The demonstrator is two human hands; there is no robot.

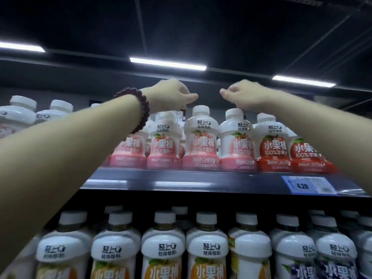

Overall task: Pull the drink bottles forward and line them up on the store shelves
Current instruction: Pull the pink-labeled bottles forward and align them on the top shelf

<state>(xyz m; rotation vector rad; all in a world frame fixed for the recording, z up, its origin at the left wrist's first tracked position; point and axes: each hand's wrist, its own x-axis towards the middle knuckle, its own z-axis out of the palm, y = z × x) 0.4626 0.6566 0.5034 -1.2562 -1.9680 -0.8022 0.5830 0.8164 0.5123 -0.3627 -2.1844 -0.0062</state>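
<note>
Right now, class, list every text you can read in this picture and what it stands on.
"水果桶": red-labelled white plastic juice bottle, top shelf.
"100%苹果汁": same bottle.
"轻上": white shoulder of orange-labelled bottle, lower shelf.
"4.20": blue paper price tag on dark shelf edge.
Finer print on bottles and tag: too blurred.

Glossy white plastic bottles (200, 137); shiny dark shelf edge (181, 181).

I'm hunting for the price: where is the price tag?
The price tag sits on the front edge of the upper shelf, toward the right, just below the red apple bottles.
</note>
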